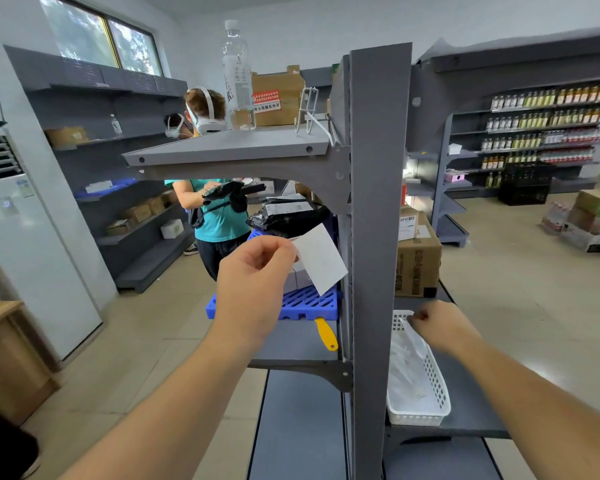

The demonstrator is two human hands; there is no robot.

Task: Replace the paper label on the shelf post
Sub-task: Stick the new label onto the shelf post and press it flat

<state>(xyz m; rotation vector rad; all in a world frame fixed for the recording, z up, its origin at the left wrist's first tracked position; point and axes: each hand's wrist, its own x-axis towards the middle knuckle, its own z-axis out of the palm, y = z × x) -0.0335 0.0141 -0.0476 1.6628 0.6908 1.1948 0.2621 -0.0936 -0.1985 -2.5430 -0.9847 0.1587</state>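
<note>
The grey shelf post stands upright in the middle of the view. My left hand is raised just left of it and pinches a blank white paper label by its left edge; the label's right corner almost reaches the post. My right hand is on the other side of the post, fingers closed over the near end of a white plastic basket on the right shelf. What its fingers pinch, if anything, is hidden.
A yellow scraper and a blue plastic crate lie on the left shelf. A cardboard box stands behind the basket. A water bottle stands on the upper shelf. Another person works beyond.
</note>
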